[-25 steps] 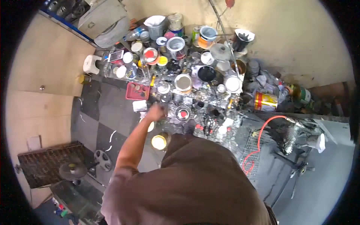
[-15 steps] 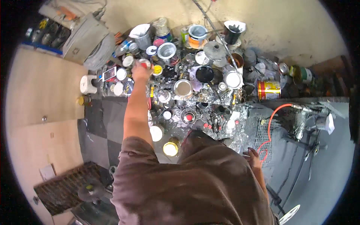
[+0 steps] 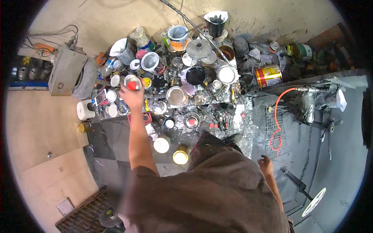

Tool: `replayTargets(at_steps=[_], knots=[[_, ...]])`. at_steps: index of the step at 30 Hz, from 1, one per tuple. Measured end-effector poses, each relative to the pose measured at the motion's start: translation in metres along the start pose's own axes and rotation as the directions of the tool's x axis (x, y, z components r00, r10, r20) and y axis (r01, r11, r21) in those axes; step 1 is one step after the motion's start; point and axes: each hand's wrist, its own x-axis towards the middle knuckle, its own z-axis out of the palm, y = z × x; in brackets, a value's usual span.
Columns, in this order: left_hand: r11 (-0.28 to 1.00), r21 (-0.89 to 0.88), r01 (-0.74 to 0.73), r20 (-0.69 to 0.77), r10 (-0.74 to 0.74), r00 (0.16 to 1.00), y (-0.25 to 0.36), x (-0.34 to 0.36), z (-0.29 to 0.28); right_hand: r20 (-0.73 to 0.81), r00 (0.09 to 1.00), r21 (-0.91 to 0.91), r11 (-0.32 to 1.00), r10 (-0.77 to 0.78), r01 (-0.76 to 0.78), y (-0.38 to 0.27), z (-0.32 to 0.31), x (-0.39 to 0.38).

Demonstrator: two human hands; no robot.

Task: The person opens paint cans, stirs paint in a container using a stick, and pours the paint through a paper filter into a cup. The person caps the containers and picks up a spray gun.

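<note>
My left arm reaches forward over a paint-spattered workbench (image 3: 244, 136) crowded with tins and lids. My left hand (image 3: 132, 98) is closed around a small round tin with a red top (image 3: 133, 82) at the bench's left side, among several other small tins. My right hand (image 3: 265, 161) hangs low beside my brown-shirted body, at the edge of a grey metal surface (image 3: 311, 163). Nothing shows in it, and its fingers are too small to read.
A white-lidded tin (image 3: 161, 144) and a yellow-lidded tin (image 3: 180, 156) stand at the bench's near edge. A large yellow and red can (image 3: 268, 75) sits at the right, an orange hose (image 3: 276, 116) beside it. A grey box (image 3: 68, 73) stands at the left.
My left hand has moved from the bench's near middle out to the far left and now grips the red-topped tin. The view has shifted with my head.
</note>
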Motion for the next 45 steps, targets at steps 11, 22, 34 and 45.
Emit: replayTargets(at_steps=[11,22,34,45], knots=[[0.6,-0.797,-0.069,0.495,0.716,0.493,0.212,-0.204,-0.165,-0.172,0.479,0.088,0.471,-0.861,0.878,-0.301,-0.066,0.006],[0.17,-0.874,-0.455,0.169,0.985,0.042,0.203,-0.184,-0.195,0.22,0.487,0.556,0.519,-0.845,0.65,-0.309,-0.088,-0.007],[0.213,-0.938,-0.274,0.236,0.97,-0.053,0.219,-0.2,-0.167,0.267,0.609,0.686,0.592,-0.747,0.424,-0.283,-0.077,-0.019],[0.384,-0.911,-0.148,0.385,0.923,0.021,0.217,-0.227,-0.151,0.278,0.689,0.585,0.687,-0.669,0.431,-0.276,-0.076,-0.028]])
